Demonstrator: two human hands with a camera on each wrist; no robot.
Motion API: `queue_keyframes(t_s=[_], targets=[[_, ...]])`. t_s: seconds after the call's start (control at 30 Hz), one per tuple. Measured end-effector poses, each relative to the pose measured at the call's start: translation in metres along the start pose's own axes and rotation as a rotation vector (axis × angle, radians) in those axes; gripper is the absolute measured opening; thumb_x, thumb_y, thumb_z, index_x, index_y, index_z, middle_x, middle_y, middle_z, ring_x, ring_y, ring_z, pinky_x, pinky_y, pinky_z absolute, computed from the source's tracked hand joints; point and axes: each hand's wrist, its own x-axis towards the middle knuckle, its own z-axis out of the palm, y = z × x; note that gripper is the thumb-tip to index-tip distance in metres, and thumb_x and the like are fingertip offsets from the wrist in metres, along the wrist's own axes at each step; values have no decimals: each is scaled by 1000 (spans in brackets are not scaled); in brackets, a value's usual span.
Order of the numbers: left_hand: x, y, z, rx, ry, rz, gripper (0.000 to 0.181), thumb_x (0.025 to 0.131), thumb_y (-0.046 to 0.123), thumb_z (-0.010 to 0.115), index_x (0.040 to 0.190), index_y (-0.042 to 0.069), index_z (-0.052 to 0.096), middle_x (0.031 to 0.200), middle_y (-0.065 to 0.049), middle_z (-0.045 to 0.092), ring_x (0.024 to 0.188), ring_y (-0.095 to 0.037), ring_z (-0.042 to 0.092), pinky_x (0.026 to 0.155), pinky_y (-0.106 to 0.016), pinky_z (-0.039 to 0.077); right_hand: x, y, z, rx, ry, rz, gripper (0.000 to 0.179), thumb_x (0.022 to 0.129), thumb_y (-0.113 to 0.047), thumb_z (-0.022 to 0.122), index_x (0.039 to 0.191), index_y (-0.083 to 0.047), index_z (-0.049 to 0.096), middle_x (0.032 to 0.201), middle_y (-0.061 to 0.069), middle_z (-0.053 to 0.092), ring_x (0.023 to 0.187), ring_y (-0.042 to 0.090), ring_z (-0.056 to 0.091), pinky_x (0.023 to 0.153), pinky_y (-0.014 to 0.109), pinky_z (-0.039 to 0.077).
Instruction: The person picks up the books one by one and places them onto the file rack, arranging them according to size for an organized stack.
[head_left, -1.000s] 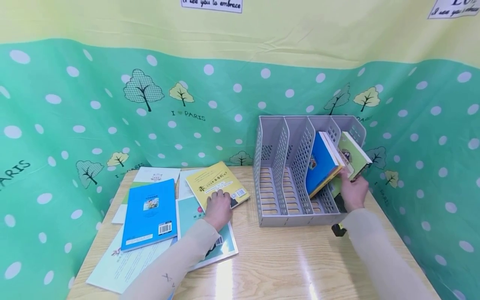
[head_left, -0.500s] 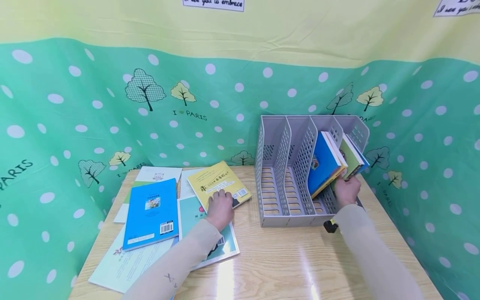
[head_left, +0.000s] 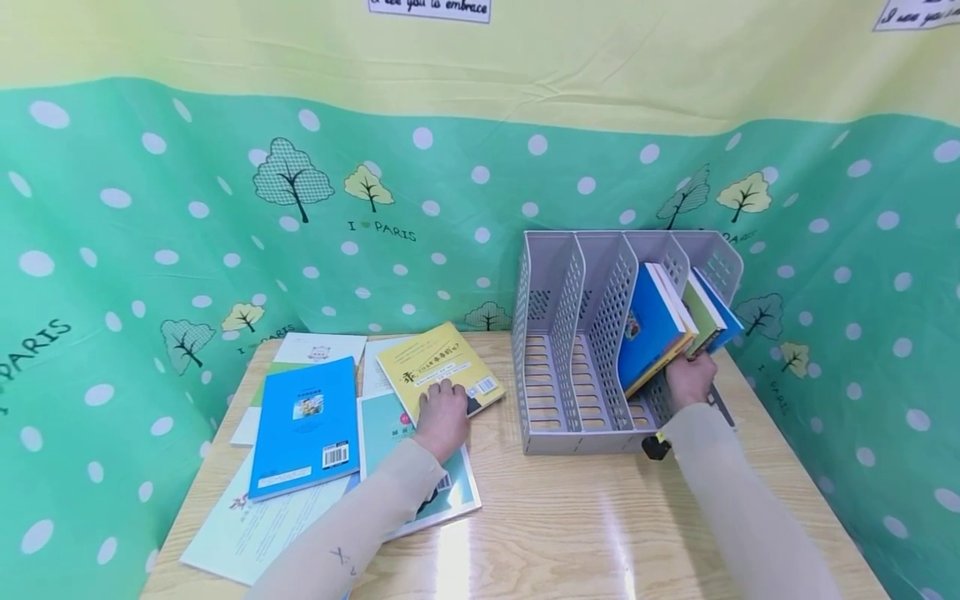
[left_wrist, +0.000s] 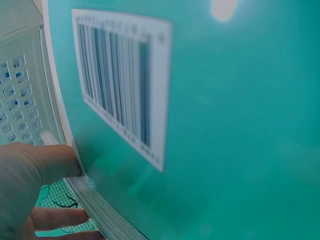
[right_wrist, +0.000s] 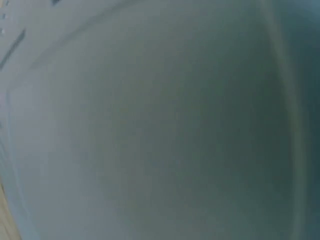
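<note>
In the head view my right hand [head_left: 689, 380] grips the lower end of an olive-green book [head_left: 703, 315], which leans in the rightmost slot of a grey file rack [head_left: 585, 442]. A blue-covered book [head_left: 726, 336] shows at its right side. The right wrist view holds only a blurred grey-green surface close to the lens. My left hand [head_left: 443, 419] rests on a yellow book [head_left: 435, 367], fingers loosely bent. Under it lies a teal book [head_left: 462, 500]; its cover and barcode [left_wrist: 122, 75] fill much of the left wrist view, beside my thumb and fingers.
A blue book with a yellow one [head_left: 652, 329] leans in the slot left of my right hand. On the table [head_left: 540, 533], another blue book [head_left: 303, 433] overlaps white booklets [head_left: 225, 533] at the left. A polka-dot curtain hangs behind.
The olive-green book has turned more upright in the rightmost slot, and the blue cover beside it has come into sight. My right hand has shifted slightly left. The left hand keeps its place.
</note>
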Motion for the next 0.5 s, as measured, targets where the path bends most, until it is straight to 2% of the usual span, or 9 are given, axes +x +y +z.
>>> queue_keyframes(t_s=[0.17, 0.37, 0.5], targets=[[0, 0, 1, -6, -4, -5, 49, 80, 15, 71, 123, -4, 56, 114, -21, 54, 112, -39, 49, 98, -59, 39, 3, 2, -1, -2, -52, 13, 72, 89, -61, 49, 145, -14, 42, 144, 12, 45, 133, 29, 40, 111, 45, 28], [0, 0, 2, -2, 10, 4, 47, 80, 15, 71, 121, -3, 57, 113, -20, 54, 111, -38, 50, 97, -59, 40, 10, 5, -3, 46, -120, 15, 68, 91, -50, 55, 144, -9, 41, 142, 17, 46, 129, 31, 44, 109, 44, 33], [0, 0, 2, -3, 24, 8, 45, 81, 15, 70, 120, -3, 58, 111, -20, 55, 110, -38, 50, 96, -59, 41, 13, 5, -4, 34, -169, 35, 65, 94, -46, 52, 145, -7, 39, 142, 18, 45, 129, 32, 43, 109, 45, 33]])
